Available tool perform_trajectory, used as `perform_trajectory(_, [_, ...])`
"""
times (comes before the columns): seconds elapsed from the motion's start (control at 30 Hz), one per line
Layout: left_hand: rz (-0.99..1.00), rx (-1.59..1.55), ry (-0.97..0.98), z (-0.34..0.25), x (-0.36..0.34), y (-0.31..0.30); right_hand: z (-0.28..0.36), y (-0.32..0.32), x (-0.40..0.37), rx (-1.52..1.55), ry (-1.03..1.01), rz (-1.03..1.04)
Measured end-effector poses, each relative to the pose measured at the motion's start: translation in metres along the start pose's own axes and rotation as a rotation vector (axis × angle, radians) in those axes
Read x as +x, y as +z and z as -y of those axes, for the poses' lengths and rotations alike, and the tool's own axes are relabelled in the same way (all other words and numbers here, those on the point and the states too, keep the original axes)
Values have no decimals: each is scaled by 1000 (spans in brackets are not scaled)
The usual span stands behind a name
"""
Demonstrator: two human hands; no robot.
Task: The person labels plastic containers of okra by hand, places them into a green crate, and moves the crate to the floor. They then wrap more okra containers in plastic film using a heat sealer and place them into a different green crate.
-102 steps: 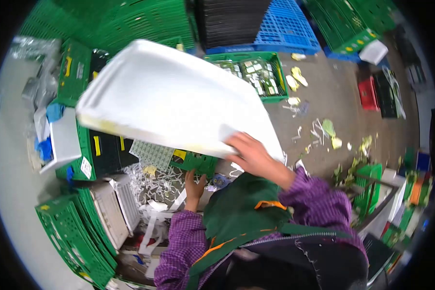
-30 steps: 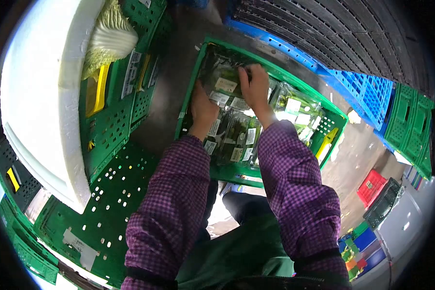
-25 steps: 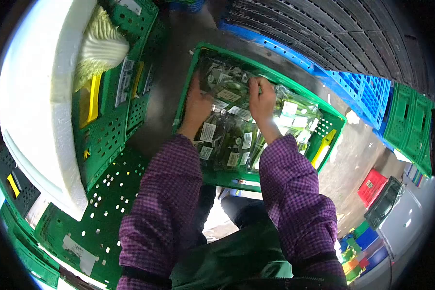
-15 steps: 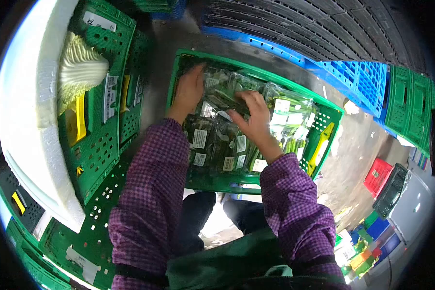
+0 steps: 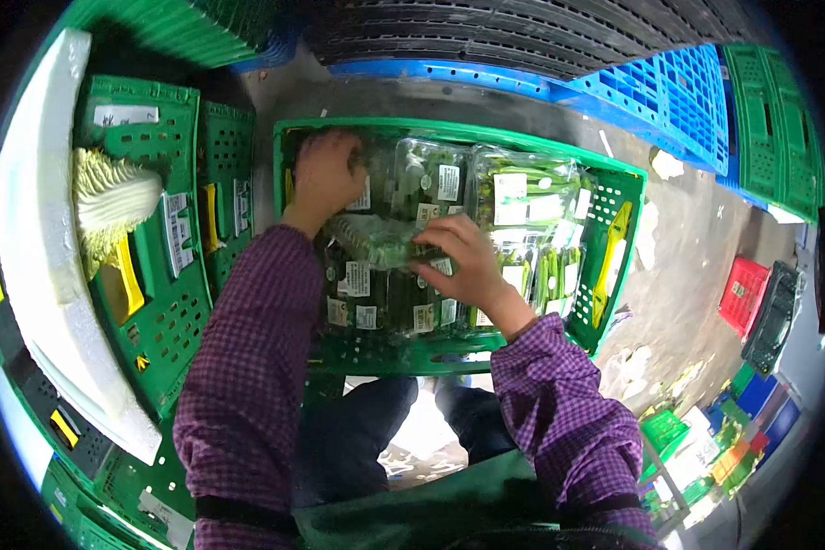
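A green crate [image 5: 458, 134] in front of me holds rows of clear, labelled packs of green vegetables. My right hand [image 5: 466, 263] pinches the right end of a clear plastic vegetable pack [image 5: 376, 244], held tilted above the others. At the crate's left end, my left hand [image 5: 328, 176] hovers over or touches the packs there; its fingers are smeared by motion and partly hidden. Packs of long green stalks [image 5: 527, 188] lie to the right of my hands. Darker labelled packs [image 5: 357, 280] fill the near left part.
On the left, a white foam box [image 5: 55, 229] and a napa cabbage [image 5: 115, 203] sit beside a green crate with yellow handles [image 5: 130, 280]. Blue pallets [image 5: 660, 101] and black crates [image 5: 486, 32] stand beyond. A red crate [image 5: 744, 293] is at the right.
The view has shifted, and the crate appears further left. My right hand has brought the pack lower and toward the left over the near row. My left hand stays at the crate's left end.
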State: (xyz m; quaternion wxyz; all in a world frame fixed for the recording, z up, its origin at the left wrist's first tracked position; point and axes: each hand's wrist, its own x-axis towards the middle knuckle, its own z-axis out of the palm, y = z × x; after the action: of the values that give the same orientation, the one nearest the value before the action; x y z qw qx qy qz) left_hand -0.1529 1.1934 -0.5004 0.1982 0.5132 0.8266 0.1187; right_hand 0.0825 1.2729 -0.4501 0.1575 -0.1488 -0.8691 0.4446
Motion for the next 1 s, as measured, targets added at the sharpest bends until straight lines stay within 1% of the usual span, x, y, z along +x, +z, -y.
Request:
perform_trajectory(0.07, [-7, 4, 33, 5, -5, -3, 2, 2, -5, -14, -10, 6])
perform_trajectory(0.13, [-100, -126, 82, 9, -3, -3, 3, 3, -7, 5, 3, 4])
perform_trajectory(0.17, [-97, -121, 91, 13, 3, -3, 3, 3, -7, 20, 7, 20])
perform_trajectory(0.23, [222, -162, -48, 23, 25, 2, 3, 5, -9, 13, 11, 13])
perform_trajectory(0.27, [217, -160, -43, 26, 34, 12, 2, 5, -8, 7, 12, 15])
perform_trajectory(0.33, [402, 27, -100, 25, 46, 24, 1, 4, -5, 23, -9, 11])
perform_trajectory(0.37, [397, 29, -94, 25, 50, 25, -1, 3, -3, 42, -27, 11])
perform_trajectory(0.43, [478, -81, -16, 25, 55, 22, -4, 4, -2, 45, -45, 6])
perform_trajectory(0.47, [476, -80, -14, 17, 59, 15, -7, 4, -1, 49, -63, 3])
perform_trajectory(0.53, [584, 25, -134, 8, 64, 6, -9, 2, 3, 51, -90, 14])
perform_trajectory(0.57, [580, 31, -135, 13, 67, 13, -11, 0, 6, 51, -119, 27])
perform_trajectory(0.63, [693, 197, -371, 16, 74, 18, -12, -1, 11, 64, -121, 37])
perform_trajectory(0.67, [685, 202, -371, 15, 73, 15, -13, -2, 14, 70, -115, 56])
perform_trajectory(0.73, [661, 33, -300, 15, 70, 10, -15, -5, 17, 67, -137, 66])
perform_trajectory(0.77, [668, -4, -283, 15, 71, 8, -16, -6, 18, 66, -154, 81])
perform_trajectory(0.87, [752, -53, -348, 19, 73, 7, -22, -8, 20, 67, -168, 105])
perform_trajectory(1.0, [821, -121, -425, 23, 74, 5, -28, -6, 24, 43, -233, 75])
